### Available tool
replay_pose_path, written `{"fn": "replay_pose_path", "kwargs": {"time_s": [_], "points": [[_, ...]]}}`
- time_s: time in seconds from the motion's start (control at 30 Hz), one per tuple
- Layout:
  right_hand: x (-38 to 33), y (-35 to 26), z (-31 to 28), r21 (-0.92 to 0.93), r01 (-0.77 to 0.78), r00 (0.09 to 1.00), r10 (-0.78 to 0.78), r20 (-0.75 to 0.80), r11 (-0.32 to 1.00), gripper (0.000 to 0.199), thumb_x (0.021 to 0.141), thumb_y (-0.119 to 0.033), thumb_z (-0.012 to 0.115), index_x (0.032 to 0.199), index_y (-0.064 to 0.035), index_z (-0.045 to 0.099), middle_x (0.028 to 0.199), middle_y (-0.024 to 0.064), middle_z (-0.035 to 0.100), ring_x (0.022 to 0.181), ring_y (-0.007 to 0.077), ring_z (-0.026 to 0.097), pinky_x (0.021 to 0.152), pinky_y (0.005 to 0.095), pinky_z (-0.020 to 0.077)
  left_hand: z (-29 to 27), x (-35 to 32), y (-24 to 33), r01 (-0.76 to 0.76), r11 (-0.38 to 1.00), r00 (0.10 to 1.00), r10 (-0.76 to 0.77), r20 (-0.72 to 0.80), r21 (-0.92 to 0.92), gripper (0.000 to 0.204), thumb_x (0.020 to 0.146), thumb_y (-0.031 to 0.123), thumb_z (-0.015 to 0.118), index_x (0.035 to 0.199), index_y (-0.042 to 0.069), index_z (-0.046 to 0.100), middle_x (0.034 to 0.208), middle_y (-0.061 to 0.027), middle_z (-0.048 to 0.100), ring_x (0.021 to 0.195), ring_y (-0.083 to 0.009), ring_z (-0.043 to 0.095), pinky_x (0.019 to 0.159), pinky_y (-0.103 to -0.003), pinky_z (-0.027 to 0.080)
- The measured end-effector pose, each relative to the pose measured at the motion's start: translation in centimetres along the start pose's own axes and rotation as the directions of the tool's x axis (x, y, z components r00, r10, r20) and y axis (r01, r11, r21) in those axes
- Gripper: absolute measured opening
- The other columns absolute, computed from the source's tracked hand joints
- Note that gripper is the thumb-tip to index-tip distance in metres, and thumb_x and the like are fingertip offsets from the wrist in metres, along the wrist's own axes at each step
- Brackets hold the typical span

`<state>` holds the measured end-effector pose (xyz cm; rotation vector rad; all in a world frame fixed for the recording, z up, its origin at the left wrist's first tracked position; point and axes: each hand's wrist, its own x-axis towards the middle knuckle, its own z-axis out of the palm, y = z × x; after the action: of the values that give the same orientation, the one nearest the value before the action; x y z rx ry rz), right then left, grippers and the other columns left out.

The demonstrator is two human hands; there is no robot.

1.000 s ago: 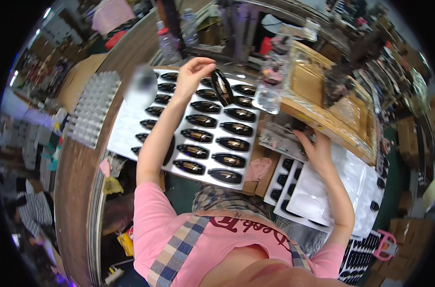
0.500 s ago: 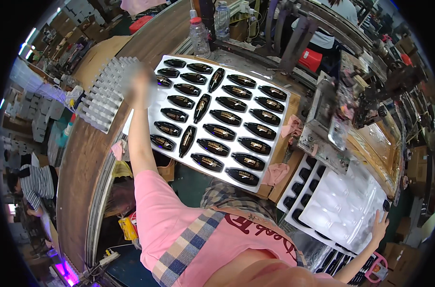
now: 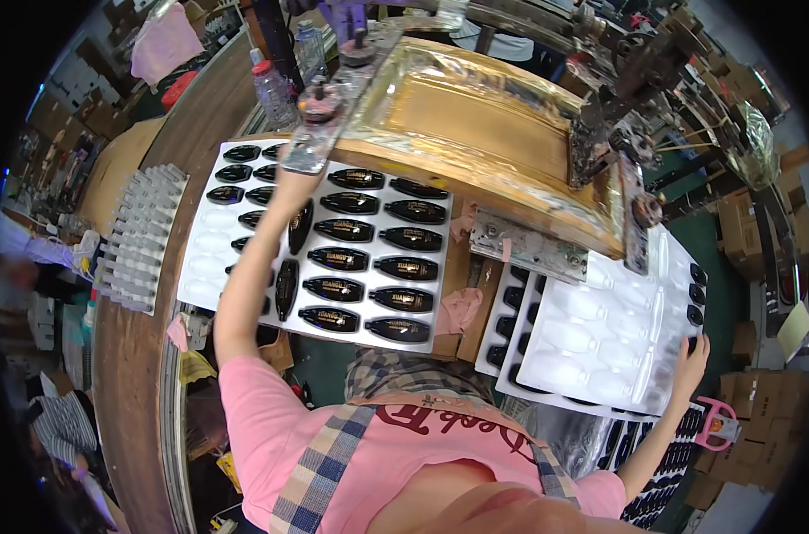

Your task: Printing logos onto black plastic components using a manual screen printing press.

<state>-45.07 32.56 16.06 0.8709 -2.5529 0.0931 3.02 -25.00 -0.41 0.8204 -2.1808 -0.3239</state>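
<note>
Left grip (image 3: 294, 187) is showing partly covered by metal plate (image 3: 307, 157), upper left of centre, cannot tell whether clenched; black oval pieces (image 3: 343, 230) are lying in rows on white tray (image 3: 205, 258), centre-left; right grip (image 3: 692, 358) is resting at edge of stacked white trays (image 3: 591, 331), right side, cannot tell whether grasping

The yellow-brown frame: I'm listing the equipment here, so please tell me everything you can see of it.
The yellow-brown frame is rectangular and wooden-looking, with shiny, film-like borders around a recessed amber panel. It hangs above the far part of the white tray, its right end lower in view. A stained metal plate with round knobs runs along its left end; dark metalwork meets its right side. The left hand is at the plate's near end; contact is unclear.
</note>
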Motion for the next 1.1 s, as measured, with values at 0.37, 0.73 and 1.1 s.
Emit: {"fn": "replay_pose_path", "kwargs": {"time_s": [0.37,0.73,1.1], "points": [[2.3,-27.2,-0.2,0.951,0.097,0.934,-0.358,0.015,0.295,0.032,0.077,-0.018,0.064,0.101,0.0006,0.055,0.096,0.0070,0.058,0.086,0.0125,0.053,0.071,0.0239,0.0428,6.8,9.0,21.7,0.102,0.628,0.989,0.022,0.148,-0.771,0.029,0.078,0.014,0.058,0.103,-0.001,0.054,0.084,-0.0055,0.059,0.078,-0.0144,0.055,0.072,-0.027,0.044],[1.6,-30.3,-0.6,0.737,0.375,0.797,-0.602,0.054,0.563,0.041,0.077,-0.027,0.061,0.106,0.0020,0.051,0.099,0.0175,0.055,0.093,0.0314,0.049,0.084,0.0356,0.0363,-5.2,3.0,5.7,0.413,0.519,0.889,-0.408,0.208,-0.748,0.023,0.081,0.021,0.059,0.093,0.001,0.061,0.080,-0.0023,0.061,0.072,-0.0076,0.055,0.068,-0.020,0.044],[6.9,0.4,7.2,-0.102,0.065,0.978,-0.084,-0.190,0.993,0.048,0.084,-0.032,0.049,0.115,0.0041,0.045,0.117,0.0251,0.046,0.114,0.0342,0.040,0.096,0.0391,0.0289,-15.7,-11.0,-16.0,0.759,0.546,0.582,-0.814,-0.008,-0.353,0.037,0.079,0.033,0.060,0.070,-0.002,0.061,0.059,-0.0029,0.054,0.052,-0.0093,0.051,0.050,-0.022,0.046]]}}
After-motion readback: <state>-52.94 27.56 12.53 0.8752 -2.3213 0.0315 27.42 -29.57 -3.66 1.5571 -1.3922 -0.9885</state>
